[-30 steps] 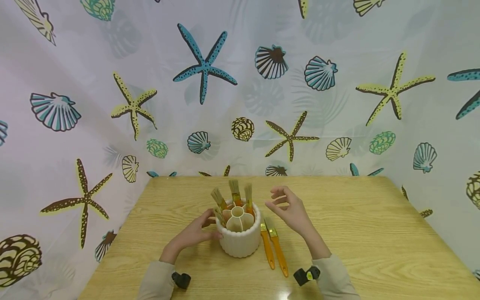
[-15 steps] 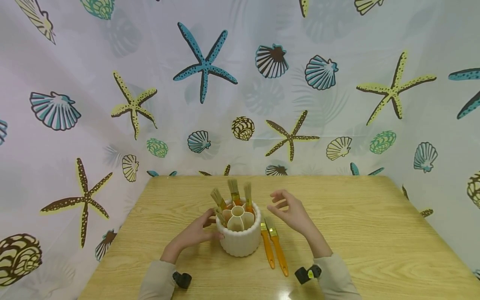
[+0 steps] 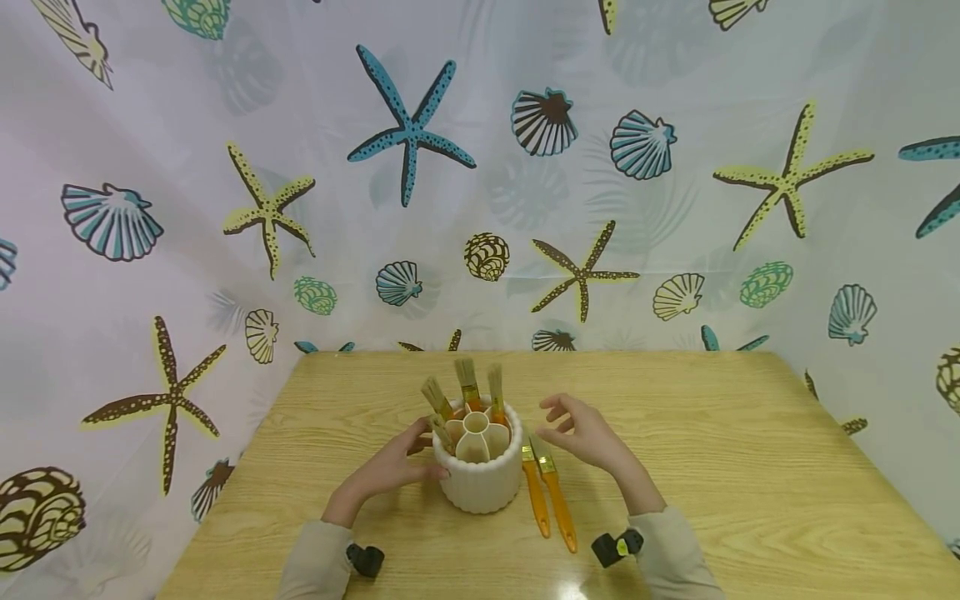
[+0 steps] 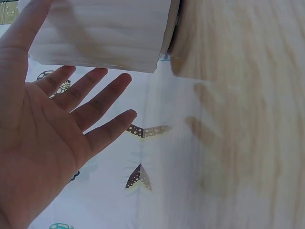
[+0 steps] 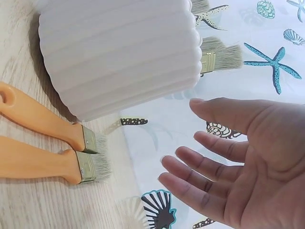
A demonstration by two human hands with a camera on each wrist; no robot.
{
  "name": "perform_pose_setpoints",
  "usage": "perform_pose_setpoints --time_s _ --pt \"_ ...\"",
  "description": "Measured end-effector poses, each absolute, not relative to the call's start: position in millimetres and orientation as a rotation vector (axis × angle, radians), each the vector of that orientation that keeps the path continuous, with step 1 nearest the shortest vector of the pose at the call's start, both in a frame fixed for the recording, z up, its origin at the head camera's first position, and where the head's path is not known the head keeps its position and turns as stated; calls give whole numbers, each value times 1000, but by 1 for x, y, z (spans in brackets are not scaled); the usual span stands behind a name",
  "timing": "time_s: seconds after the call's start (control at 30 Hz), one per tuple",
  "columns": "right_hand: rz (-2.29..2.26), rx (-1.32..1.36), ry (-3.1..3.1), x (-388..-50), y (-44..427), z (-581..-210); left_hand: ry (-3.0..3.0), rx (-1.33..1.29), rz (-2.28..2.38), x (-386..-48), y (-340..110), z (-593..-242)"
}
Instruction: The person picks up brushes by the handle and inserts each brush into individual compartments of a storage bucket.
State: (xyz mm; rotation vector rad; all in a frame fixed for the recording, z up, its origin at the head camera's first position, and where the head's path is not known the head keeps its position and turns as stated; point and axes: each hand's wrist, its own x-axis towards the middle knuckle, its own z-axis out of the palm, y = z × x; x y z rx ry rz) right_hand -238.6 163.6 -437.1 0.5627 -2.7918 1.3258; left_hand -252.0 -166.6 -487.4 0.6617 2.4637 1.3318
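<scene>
L hand (image 3: 397, 464) at brush pot (image 3: 480, 483), R hand (image 3: 588, 429) unloaded

The L fingers (image 4: 102, 101) are spread wide, nearly straight, w/ the thumb set at the pot's near L side; no firm grip is shown, & full fingertip contact can't be confirmed. The R fingers (image 5: 190, 191) are loosely bent, parted from the thumb, nothing held.

The pot is stood upright on the table (image 3: 697, 475), betw. the hands. 4 brushes are seated in it bristles-up: small L brush (image 3: 442, 433), L rear brush (image 3: 438, 402), mid brush (image 3: 468, 387), R rear brush (image 3: 497, 396). Just R of it, 2 more are laid: inner loose brush (image 3: 536, 500), outer loose brush (image 3: 559, 512), handles twd the person, metal bands close tog. Behind: patterned curtain (image 3: 600, 192).

Risks (judged): both loose brushes could be snagged at once, b/c they're so close; the pot could be slid or tipped if bumped, b/c only light L support is given.
</scene>
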Motion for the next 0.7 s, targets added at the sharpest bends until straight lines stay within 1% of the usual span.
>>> perform_pose_setpoints --time_s 0.7 --pt "1304 561 -2964 -240 170 -449 2443 667 1356 -251 -171 -485"
